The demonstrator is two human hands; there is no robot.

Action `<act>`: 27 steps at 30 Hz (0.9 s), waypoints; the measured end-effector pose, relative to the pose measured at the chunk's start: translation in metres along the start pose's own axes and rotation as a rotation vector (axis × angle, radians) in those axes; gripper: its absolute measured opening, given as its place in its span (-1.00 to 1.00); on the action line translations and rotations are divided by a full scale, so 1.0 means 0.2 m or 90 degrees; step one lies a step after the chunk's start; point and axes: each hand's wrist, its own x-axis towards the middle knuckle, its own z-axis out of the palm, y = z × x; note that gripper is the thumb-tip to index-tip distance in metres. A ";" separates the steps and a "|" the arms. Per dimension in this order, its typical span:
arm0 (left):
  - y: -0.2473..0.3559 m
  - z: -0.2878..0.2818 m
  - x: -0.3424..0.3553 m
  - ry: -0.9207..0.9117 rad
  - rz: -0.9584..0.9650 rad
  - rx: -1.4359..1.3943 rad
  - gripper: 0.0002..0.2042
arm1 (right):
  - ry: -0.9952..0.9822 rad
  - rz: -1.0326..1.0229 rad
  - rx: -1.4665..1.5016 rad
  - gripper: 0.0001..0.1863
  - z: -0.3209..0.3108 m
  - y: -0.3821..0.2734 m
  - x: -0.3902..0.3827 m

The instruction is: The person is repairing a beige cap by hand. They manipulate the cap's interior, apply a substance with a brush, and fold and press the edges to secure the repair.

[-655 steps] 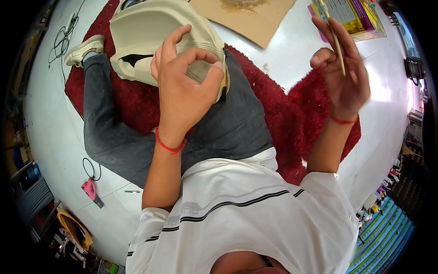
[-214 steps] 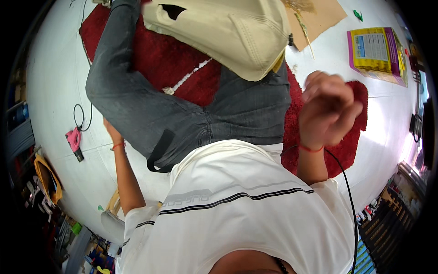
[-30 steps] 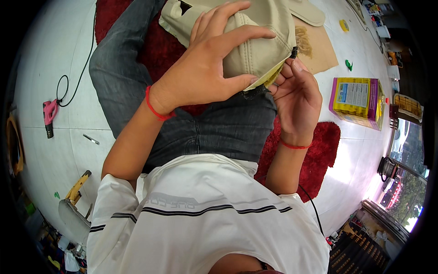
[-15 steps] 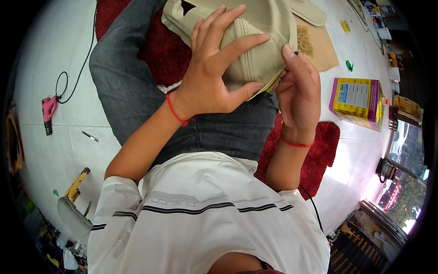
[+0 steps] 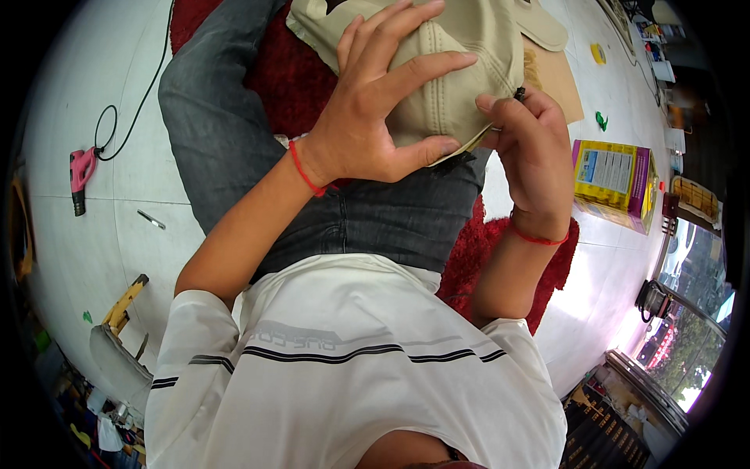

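A beige foam-like piece [image 5: 461,47] with cut-out holes rests on my lap over grey jeans [image 5: 234,148]. My left hand [image 5: 383,109] lies spread on top of it, thumb pressing its lower edge. My right hand [image 5: 531,156] pinches a small dark-tipped tool [image 5: 518,94] at the right edge of the beige piece, fingers closed around it. Both wrists wear a thin red string. I sit on a dark red rug [image 5: 531,250].
A pink glue gun [image 5: 80,176] with a black cord lies on the white floor at left, a small metal tool [image 5: 151,220] near it. A yellow and purple box [image 5: 613,184] sits at right, brown cardboard [image 5: 558,78] beyond. Clutter lines the lower left.
My left hand has slid a little up the beige piece with fingers spread wider. My right hand has risen to the piece's right edge, still pinching the small tool.
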 end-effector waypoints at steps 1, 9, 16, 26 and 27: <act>0.00 0.00 0.01 -0.003 0.004 0.003 -0.28 | -0.007 -0.006 -0.054 -0.67 -0.02 -0.01 0.01; -0.13 0.07 -0.02 0.062 0.102 0.171 -0.08 | -0.132 -0.034 -0.054 -0.53 -0.11 -0.07 0.10; -0.03 0.05 0.05 0.077 0.045 0.063 -0.10 | -0.114 -0.001 0.012 -0.60 -0.10 -0.15 0.16; 0.01 0.11 0.02 0.096 -0.036 -0.014 -0.39 | -0.039 -0.037 -0.122 -0.74 -0.17 -0.07 0.18; 0.01 0.13 0.01 0.102 -0.051 0.005 -0.42 | -0.053 -0.020 -0.117 -0.72 -0.17 -0.08 0.18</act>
